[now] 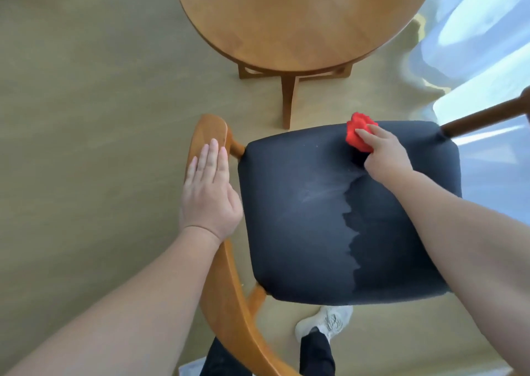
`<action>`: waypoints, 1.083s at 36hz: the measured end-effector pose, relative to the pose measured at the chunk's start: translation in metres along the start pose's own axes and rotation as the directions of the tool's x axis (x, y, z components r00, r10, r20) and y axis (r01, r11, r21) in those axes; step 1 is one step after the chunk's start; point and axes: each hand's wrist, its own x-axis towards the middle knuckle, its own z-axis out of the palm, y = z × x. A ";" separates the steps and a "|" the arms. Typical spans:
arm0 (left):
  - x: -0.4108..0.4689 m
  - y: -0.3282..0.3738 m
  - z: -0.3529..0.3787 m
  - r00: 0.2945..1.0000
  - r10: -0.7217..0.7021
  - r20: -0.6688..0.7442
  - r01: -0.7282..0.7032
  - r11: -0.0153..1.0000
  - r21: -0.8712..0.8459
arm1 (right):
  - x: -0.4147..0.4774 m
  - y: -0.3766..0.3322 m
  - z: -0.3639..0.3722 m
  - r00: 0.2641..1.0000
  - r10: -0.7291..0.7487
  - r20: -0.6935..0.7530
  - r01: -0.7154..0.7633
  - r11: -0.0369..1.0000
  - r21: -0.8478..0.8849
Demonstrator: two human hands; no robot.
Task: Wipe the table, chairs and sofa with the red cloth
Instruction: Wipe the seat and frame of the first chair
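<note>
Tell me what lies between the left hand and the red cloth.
In the head view, only the chair's dark seat cushion, with faint pale streaks, lies between the left hand on the wooden backrest and the red cloth.

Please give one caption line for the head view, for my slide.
Right hand wipes the chair seat with the red cloth; left hand rests on the armrest.

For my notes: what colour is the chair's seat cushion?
Black, with a dusty grey patch; the seat cushion shows in the head view.
</note>
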 end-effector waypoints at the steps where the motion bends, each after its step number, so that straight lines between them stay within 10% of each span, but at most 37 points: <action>1: 0.000 -0.001 0.000 1.000 -0.004 0.003 0.004 1.000 -0.003 | 0.008 -0.001 0.002 1.000 -0.009 0.010 0.010 1.000 -0.018; 11: -0.001 -0.009 -0.001 1.000 -0.003 -0.008 0.003 0.999 -0.047 | 0.044 -0.014 0.036 0.989 0.026 0.144 0.006 0.975 -0.223; 29: 0.003 -0.010 -0.001 1.000 -0.004 0.007 0.005 0.999 -0.034 | -0.070 -0.003 0.105 0.988 -0.139 0.070 0.144 0.986 -0.081; 39: 0.003 -0.008 -0.003 1.000 -0.008 0.024 0.009 1.000 -0.029 | -0.160 -0.010 0.138 0.946 -0.101 0.307 0.135 0.987 -0.092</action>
